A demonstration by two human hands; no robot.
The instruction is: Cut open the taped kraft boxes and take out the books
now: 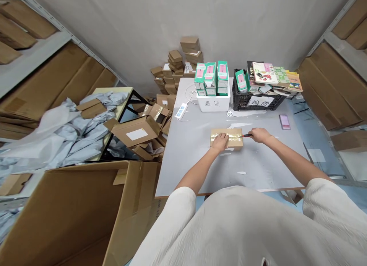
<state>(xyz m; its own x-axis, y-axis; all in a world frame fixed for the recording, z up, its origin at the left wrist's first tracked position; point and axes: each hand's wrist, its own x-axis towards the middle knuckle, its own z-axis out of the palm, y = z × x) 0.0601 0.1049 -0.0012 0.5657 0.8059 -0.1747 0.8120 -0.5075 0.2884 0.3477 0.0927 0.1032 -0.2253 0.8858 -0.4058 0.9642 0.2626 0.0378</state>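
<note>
The box lies flat on the tabletop, in front of the person, with a strip of shiny tape running along its top. The left hand is laid over the left part of the box, its fingers fairly close together and flat on the top rather than gripping; the right hand has its fingers curled around a slim cutter, whose tip meets the tape near the right end. The blade itself is too small to make out. To cut well here, the tip should stay shallow, going through the tape without digging into the contents, and follow the seam in one steady line. The left hand should bear down firmly so that the box cannot slide, yet its fingers lie along the tape's line, so any stroke is best drawn rightward, away from them.
</note>
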